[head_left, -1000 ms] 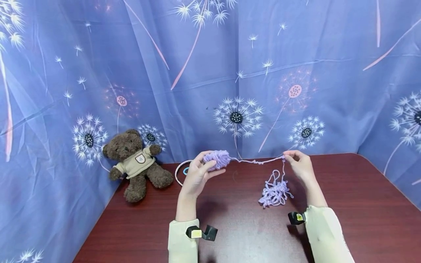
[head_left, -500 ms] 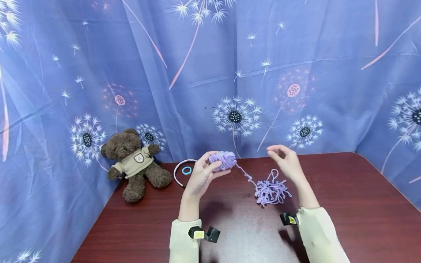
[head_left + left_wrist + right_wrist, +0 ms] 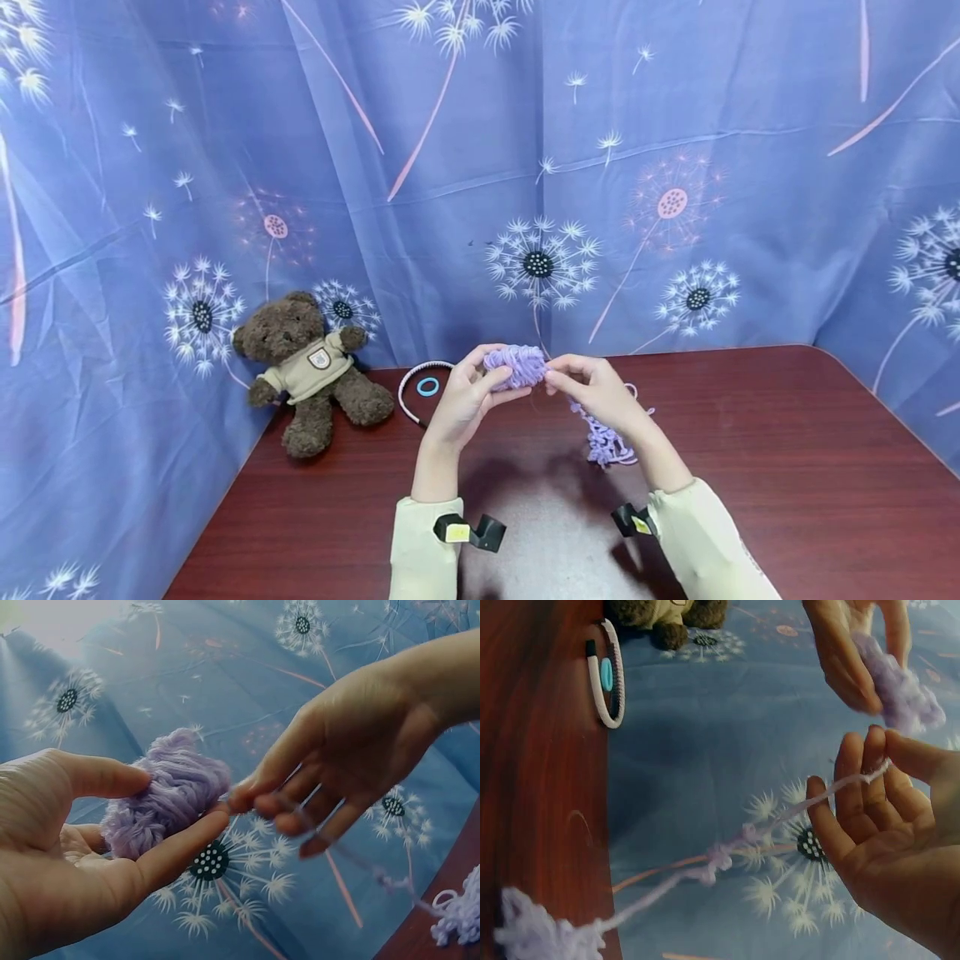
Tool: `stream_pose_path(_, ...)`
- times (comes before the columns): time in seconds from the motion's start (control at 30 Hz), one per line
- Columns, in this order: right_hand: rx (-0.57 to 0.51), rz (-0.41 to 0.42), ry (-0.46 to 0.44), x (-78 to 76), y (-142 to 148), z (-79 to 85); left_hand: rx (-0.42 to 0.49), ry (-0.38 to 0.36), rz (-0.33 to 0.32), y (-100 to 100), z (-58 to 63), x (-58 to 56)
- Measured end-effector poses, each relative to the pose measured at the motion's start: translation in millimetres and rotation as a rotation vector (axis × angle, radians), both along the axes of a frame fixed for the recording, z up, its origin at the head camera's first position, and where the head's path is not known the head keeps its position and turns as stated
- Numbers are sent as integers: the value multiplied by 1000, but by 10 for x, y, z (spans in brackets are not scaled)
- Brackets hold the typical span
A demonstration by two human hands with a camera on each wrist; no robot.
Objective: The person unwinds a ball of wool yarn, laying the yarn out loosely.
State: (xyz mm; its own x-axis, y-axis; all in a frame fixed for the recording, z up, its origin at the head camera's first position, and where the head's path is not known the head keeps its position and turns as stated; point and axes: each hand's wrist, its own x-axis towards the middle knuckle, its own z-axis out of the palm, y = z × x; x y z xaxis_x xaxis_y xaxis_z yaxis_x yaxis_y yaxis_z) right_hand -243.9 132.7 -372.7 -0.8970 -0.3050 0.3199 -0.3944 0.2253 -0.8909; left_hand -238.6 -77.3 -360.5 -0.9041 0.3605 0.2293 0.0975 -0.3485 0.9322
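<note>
My left hand (image 3: 459, 402) holds a wound bundle of lilac yarn (image 3: 517, 365) between thumb and fingers, above the table. At the bundle's right end, my right hand (image 3: 603, 396) pinches the yarn between thumb and forefinger. In the right wrist view, a strand (image 3: 654, 896) with small knots runs from those fingertips down to a loose heap of the same yarn (image 3: 544, 934). That tangled heap (image 3: 609, 446) lies on the table, partly hidden behind the right hand and forearm in the head view.
A brown teddy bear (image 3: 318, 371) in a beige top sits at the table's back left. Near it lie a white braided loop (image 3: 402, 400) and a small blue ring (image 3: 428, 387). The dark red table (image 3: 787, 467) ends at a blue dandelion-print curtain (image 3: 450, 275).
My right hand let go of the outstretched strand, came left, and now pinches the yarn at the bundle. The left hand shifted slightly right, still holding the bundle.
</note>
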Motion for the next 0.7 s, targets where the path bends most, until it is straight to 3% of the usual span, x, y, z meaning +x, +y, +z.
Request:
stream_pose_path(0.33, -156, -256, 42, -11, 381, 130, -190, 57, 8, -144, -10, -52)
stream_pose_path(0.5, -284, -294, 63, -10, 539, 166, -203, 26, 60, -233, 4, -50)
stream_pose_path(0.7, -539, -302, 29, -26, 725, 182, -197, 29, 99, -355, 6, -30)
